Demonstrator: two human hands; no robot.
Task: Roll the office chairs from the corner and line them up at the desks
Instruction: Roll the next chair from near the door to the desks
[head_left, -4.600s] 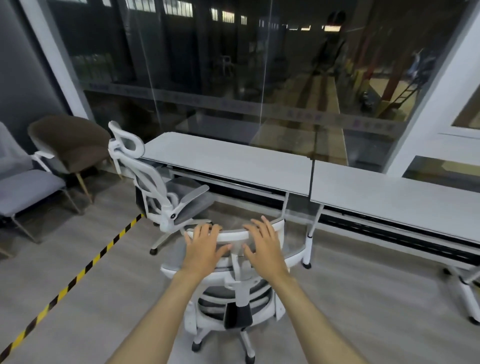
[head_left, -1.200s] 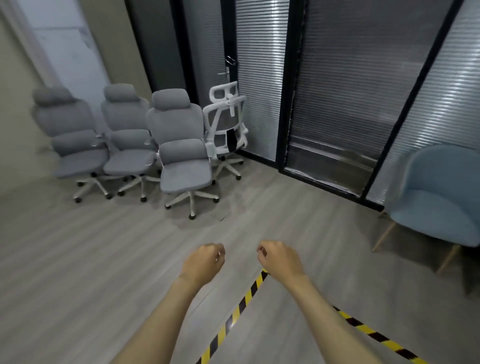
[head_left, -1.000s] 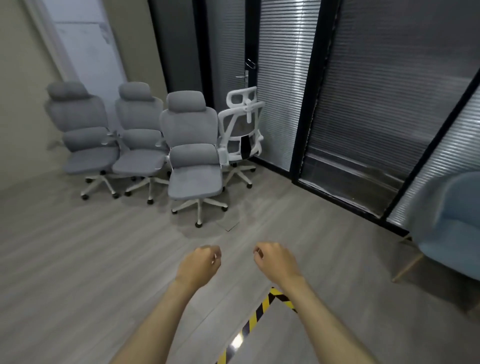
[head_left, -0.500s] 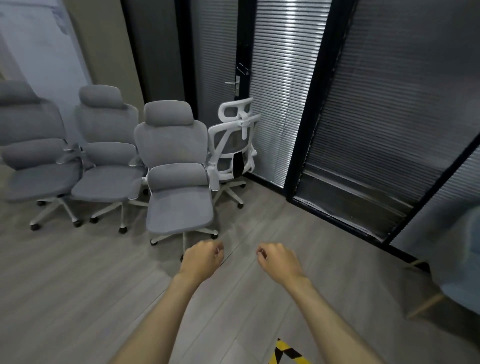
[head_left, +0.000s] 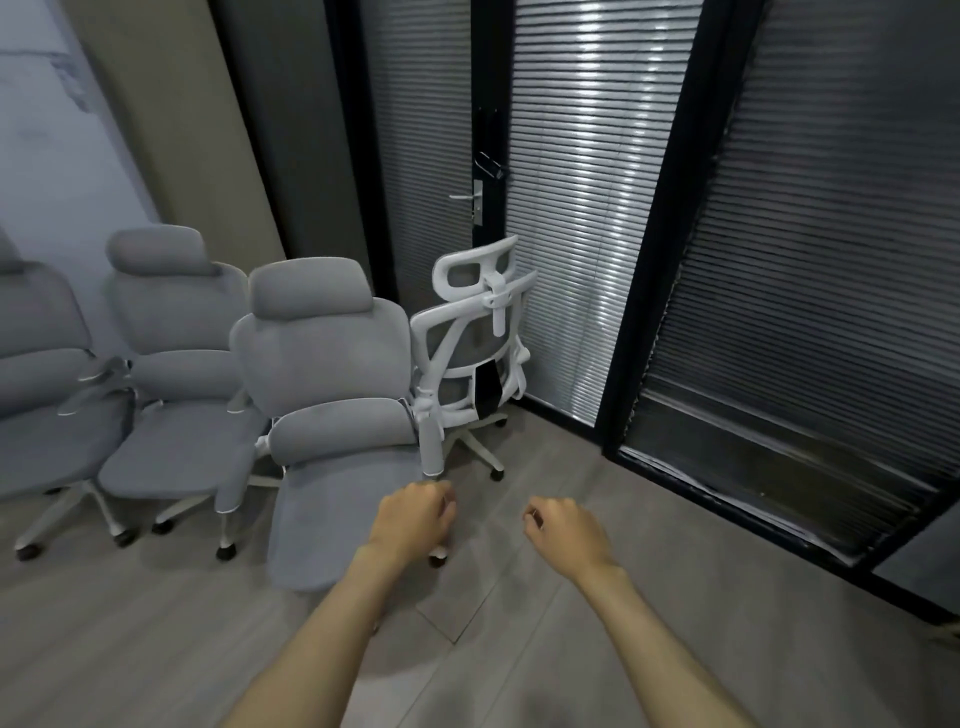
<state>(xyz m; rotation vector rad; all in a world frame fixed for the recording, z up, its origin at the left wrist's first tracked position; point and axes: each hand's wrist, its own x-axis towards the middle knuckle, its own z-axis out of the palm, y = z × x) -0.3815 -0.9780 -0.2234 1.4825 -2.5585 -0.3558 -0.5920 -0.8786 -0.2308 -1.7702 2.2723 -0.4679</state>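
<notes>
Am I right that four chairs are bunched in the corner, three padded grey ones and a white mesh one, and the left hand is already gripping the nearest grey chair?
Not quite: the head view shows the left hand loosely curled and holding nothing, short of the nearest grey chair. The four chairs, including the white mesh one, are as you describe.

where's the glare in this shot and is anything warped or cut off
Head view: bright streaks of glare run down the blinds right of the door handle; the wide lens bows the black frame and tilts the walls; the leftmost grey chair is cut by the picture's edge; both hands look sharp.
</notes>
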